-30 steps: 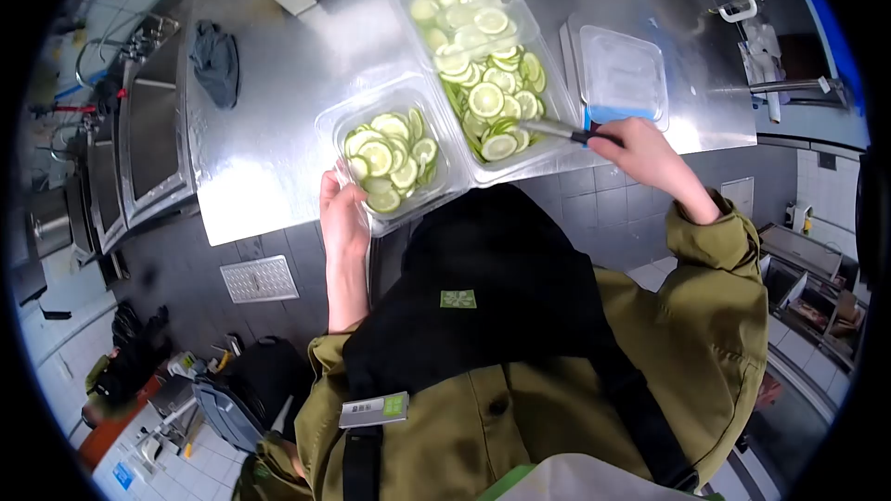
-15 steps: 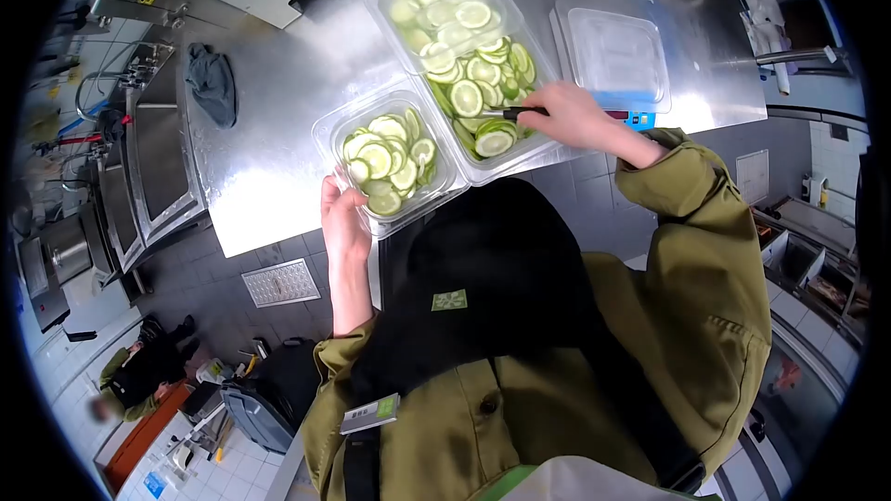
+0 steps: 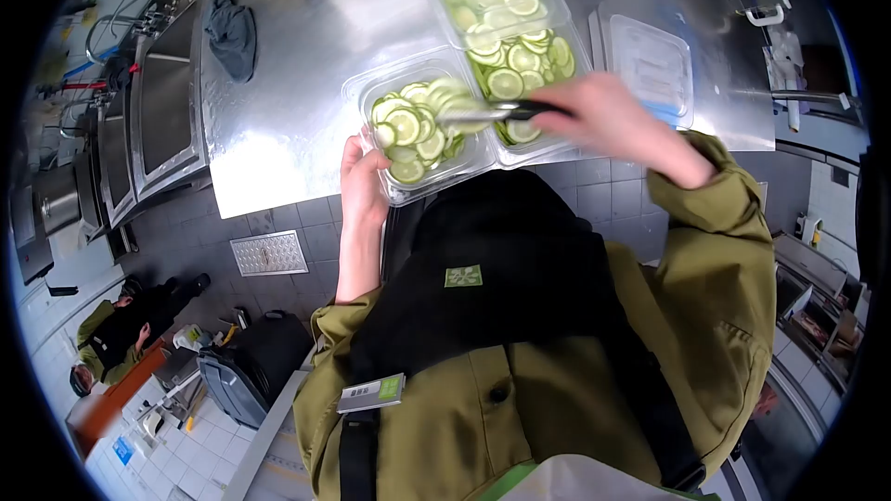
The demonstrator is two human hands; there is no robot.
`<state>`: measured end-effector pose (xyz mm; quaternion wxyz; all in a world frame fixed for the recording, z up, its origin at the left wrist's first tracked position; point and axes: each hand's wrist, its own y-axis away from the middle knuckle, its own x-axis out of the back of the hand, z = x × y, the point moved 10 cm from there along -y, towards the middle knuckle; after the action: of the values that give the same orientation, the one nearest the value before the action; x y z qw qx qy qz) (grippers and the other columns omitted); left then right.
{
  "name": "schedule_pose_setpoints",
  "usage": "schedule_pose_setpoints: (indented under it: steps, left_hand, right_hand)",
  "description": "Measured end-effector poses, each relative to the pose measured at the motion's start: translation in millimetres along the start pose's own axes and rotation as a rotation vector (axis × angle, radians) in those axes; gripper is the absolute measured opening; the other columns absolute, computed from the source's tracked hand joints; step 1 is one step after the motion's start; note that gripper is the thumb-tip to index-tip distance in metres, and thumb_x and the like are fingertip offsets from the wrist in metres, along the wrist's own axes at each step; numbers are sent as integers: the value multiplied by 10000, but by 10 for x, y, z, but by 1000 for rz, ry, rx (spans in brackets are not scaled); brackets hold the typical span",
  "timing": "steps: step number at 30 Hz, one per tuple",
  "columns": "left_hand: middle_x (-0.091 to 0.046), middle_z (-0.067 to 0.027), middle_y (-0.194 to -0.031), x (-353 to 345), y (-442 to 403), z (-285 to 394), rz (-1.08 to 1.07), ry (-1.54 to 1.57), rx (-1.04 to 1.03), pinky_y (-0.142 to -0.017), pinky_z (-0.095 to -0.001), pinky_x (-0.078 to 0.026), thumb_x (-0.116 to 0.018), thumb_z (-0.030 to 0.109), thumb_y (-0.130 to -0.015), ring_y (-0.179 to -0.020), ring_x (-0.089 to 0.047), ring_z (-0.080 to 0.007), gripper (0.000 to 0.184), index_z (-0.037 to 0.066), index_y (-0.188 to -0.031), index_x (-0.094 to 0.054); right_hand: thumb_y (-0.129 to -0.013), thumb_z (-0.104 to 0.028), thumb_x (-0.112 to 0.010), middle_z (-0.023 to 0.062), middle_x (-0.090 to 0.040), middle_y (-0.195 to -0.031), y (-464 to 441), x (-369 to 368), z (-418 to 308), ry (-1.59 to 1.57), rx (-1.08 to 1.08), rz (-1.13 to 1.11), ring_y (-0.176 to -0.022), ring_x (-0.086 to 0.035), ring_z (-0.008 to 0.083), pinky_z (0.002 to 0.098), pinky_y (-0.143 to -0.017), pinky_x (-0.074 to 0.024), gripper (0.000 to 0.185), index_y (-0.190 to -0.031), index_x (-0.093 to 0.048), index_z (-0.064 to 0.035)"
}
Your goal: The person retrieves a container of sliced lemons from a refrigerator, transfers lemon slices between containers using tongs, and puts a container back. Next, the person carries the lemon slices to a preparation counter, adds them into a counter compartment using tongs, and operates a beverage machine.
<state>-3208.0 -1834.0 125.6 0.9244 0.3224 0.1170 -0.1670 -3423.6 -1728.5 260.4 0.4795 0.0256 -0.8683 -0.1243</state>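
My left hand (image 3: 364,178) grips the near left rim of a small clear plastic container (image 3: 360,91), thumb inside. Green-rimmed lemon slices (image 3: 403,126) partly fill it. My right hand (image 3: 608,121), blurred by motion, is closed around the handle of a black-handled metal utensil (image 3: 520,110). Its metal end reaches left over the small container's right side, with blurred lemon slices (image 3: 452,97) at it; the shape of that end is unclear. Under the right hand stands a larger clear container (image 3: 573,32) full of slices, its far half covered by a transparent lid (image 3: 548,11).
A clear, shallow plastic lid or tub (image 3: 652,65) lies on the steel table (image 3: 292,121) at right. A grey cloth (image 3: 231,35) lies near the left edge, beside steel sinks (image 3: 167,116). Another person (image 3: 130,329) is in the background at lower left.
My right hand has lifted the utensil out of the large container and swung it left over the small one, carrying slices. My left hand still holds the small container. The view has shifted.
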Motion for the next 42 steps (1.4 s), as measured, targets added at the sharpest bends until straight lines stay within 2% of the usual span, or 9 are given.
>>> schedule_pose_setpoints:
  steps: [2,6,9,17,19,24,29,36,42]
  left_hand:
    - [-552,-44,-872,110,-105,-45,-4,-36,-33,-786,-273,-389,-416,-100,-585,-841,-497,-145,237,72,-739,-471]
    - [-552,-33,-825,176,-171,0,-7,-36,-84,-782,-260,-371,-439,-87,-584,-809,-486,-132,220,62,-739,-482]
    - [-561,-84,-963,256,-320,21,-40,-59,-121,-806,-250,-351,-434,-85,-597,-860,-496,-138,197,69,-717,-465]
    - [-544,-117,-1035,300,-376,43,-130,-87,-48,-802,-260,-401,-421,-101,-649,-893,-508,-157,171,37,-746,-441]
    - [-546,-110,-1022,288,-311,2,-121,-69,-47,-792,-257,-406,-414,-105,-648,-888,-510,-155,205,26,-796,-468]
    - [-552,-71,-968,421,-103,-129,-13,-72,11,-788,-249,-416,-397,-112,-632,-889,-518,-150,420,10,-1017,-512]
    - [-558,-68,-892,202,93,-43,-62,-96,-28,-766,-251,-416,-419,-103,-619,-838,-520,-135,272,28,-842,-505]
    - [-559,-51,-864,150,135,-167,24,-12,-2,-738,-247,-417,-407,-113,-613,-801,-512,-131,268,51,-807,-492]
    - [-555,-47,-867,155,97,-136,45,-10,0,-736,-248,-413,-399,-121,-605,-813,-501,-127,283,63,-802,-485]
  right_hand:
    - [-760,-280,-562,121,-581,-686,-168,-327,-254,239,119,-45,-637,-569,277,378,-555,-432,274,-904,-598,-49]
    - [-745,-253,-586,122,-593,-698,-28,171,-111,168,125,135,-649,-561,300,352,-534,-424,281,-893,-585,-14]
    - [-744,-250,-580,152,-583,-694,250,369,383,189,-244,-175,-673,-552,319,362,-566,-424,263,-866,-604,-18]
    - [-734,-272,-578,173,-580,-684,287,-194,1075,145,-266,-335,-683,-549,329,382,-616,-415,273,-855,-624,-32]
    - [-733,-279,-581,171,-586,-700,264,-199,1091,74,-294,-382,-679,-549,333,382,-617,-418,280,-861,-624,-34]
    - [-728,-278,-588,174,-580,-691,274,-111,1007,163,-108,-221,-656,-546,326,392,-601,-408,280,-849,-616,-27]
    - [-742,-258,-574,168,-548,-626,110,-145,928,84,-75,-356,-594,-532,303,374,-541,-390,266,-844,-608,-15]
    - [-733,-250,-584,151,-529,-590,-31,-354,915,-101,47,-337,-549,-508,272,363,-521,-378,262,-830,-596,-7]
    - [-719,-266,-590,148,-545,-605,-38,-139,854,104,-12,-454,-572,-518,280,370,-539,-385,281,-829,-605,-8]
